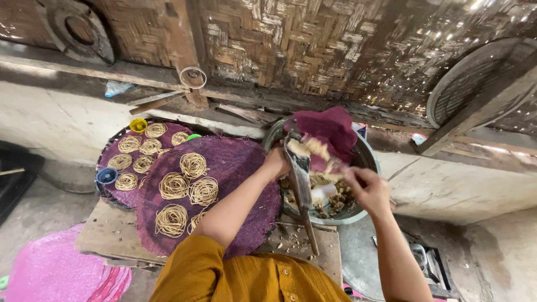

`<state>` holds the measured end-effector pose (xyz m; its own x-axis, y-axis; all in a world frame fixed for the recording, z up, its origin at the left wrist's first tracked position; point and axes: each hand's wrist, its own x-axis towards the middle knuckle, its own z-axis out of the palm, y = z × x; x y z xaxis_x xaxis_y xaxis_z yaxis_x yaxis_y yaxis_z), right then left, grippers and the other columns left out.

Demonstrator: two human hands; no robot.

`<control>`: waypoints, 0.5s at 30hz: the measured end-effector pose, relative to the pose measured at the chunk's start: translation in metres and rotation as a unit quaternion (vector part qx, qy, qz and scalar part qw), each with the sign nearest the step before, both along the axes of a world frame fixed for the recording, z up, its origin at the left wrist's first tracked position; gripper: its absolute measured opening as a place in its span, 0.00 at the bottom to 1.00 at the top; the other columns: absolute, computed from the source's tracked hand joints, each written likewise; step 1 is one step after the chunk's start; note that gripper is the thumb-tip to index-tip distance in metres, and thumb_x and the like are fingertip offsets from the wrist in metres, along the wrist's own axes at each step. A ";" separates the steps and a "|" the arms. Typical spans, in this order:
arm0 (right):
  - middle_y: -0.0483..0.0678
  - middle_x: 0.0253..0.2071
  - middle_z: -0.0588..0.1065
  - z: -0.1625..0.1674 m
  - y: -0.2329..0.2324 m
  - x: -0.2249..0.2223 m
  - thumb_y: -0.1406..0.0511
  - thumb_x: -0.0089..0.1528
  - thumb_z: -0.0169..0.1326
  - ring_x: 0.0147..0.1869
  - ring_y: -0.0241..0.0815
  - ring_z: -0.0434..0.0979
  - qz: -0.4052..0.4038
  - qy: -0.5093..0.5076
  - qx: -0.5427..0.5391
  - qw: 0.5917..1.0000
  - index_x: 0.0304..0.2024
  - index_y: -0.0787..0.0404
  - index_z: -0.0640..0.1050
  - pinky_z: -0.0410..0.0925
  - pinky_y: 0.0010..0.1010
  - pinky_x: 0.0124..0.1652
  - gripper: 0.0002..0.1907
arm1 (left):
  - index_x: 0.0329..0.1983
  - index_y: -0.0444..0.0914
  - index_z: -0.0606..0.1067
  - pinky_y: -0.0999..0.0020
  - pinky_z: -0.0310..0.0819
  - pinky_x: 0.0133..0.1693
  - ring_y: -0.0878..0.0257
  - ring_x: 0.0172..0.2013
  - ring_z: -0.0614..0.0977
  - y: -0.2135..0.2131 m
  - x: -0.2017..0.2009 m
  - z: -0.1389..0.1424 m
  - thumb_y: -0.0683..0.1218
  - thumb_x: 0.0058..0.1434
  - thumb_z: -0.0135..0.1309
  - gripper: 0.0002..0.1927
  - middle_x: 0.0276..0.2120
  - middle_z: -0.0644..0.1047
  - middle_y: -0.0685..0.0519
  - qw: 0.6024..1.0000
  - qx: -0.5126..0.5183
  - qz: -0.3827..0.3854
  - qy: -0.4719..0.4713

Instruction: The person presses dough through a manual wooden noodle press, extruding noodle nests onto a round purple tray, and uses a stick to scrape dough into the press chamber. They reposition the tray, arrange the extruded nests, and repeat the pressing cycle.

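My left hand (276,163) grips the upper end of a long metal press tool (301,184) that slants down over a round metal basin (366,159). My right hand (366,187) pinches pale dough (316,148) at the top of the tool, with a lump of it smeared there. Brownish dough pieces (333,201) lie in the basin under a purple cloth (330,131). To the left, a round purple woven mat (235,162) carries several coiled noodle nests (193,165).
A second purple mat (168,131) with more noodle nests sits behind on a basket tray, with a yellow lid (138,125) and a blue cup (106,175). The mats rest on a wooden board (106,229). Pink mats (61,274) lie lower left. A woven bamboo wall (313,45) stands behind.
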<state>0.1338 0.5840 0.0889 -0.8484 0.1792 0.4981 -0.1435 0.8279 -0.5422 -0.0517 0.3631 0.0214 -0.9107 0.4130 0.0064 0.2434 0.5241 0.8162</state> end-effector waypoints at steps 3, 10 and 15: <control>0.51 0.33 0.80 -0.010 0.004 -0.015 0.54 0.61 0.64 0.33 0.48 0.80 -0.093 -0.038 0.106 0.989 0.48 0.60 0.84 0.71 0.38 0.35 0.20 | 0.50 0.38 0.81 0.58 0.80 0.48 0.49 0.47 0.84 0.009 0.010 0.004 0.58 0.61 0.54 0.24 0.47 0.84 0.41 0.996 -0.041 -0.045 -0.061; 0.49 0.38 0.82 -0.037 0.019 0.003 0.48 0.62 0.60 0.38 0.44 0.82 0.050 -0.074 -0.051 0.995 0.49 0.58 0.84 0.74 0.37 0.39 0.24 | 0.49 0.38 0.81 0.57 0.77 0.50 0.51 0.46 0.84 -0.007 0.007 0.000 0.51 0.48 0.67 0.25 0.45 0.82 0.45 0.995 0.033 0.030 -0.084; 0.51 0.46 0.82 -0.033 0.056 0.013 0.48 0.60 0.61 0.50 0.46 0.81 -0.115 -0.245 0.062 0.961 0.56 0.54 0.83 0.72 0.37 0.51 0.27 | 0.58 0.36 0.73 0.54 0.79 0.45 0.48 0.47 0.81 -0.045 -0.011 -0.003 0.41 0.53 0.68 0.29 0.51 0.77 0.41 0.957 0.272 -0.058 -0.087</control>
